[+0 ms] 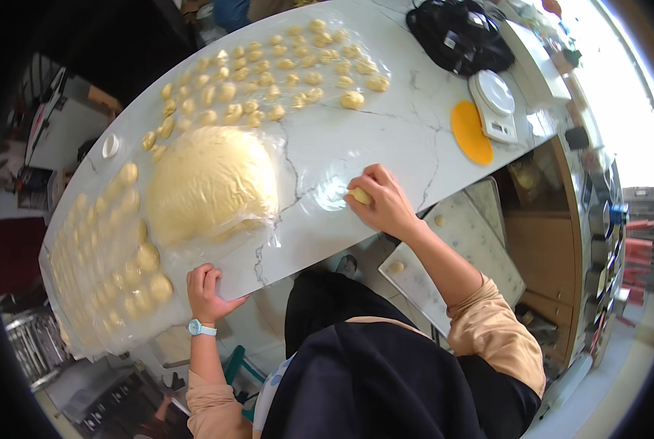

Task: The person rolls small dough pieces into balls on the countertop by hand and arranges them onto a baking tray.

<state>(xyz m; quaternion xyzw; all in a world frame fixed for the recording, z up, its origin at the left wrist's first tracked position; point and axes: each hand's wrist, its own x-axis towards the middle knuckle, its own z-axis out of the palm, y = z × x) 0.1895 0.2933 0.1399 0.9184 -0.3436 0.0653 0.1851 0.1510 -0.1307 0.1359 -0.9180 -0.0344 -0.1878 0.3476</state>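
My right hand (382,200) is cupped on the marble tabletop with its fingers curled round a small piece of pale yellow dough (360,195). Near the table's front edge rests my left hand (210,294), fingers bent on the surface and thumb stretched out along the edge, holding nothing. Just beyond it lies a large mound of yellow dough (213,183) under clear plastic film. Many small dough pieces (266,78) are spread at the far side beneath film. More dough balls, also under plastic (114,256), cover the table's left end.
At the right stand a white kitchen scale (495,102) and an orange oval scraper (472,133). A black bag (458,36) lies farther back. Below the table's right edge, a tray (433,285) carries a few dough balls. A small white cup (110,146) sits near the left edge.
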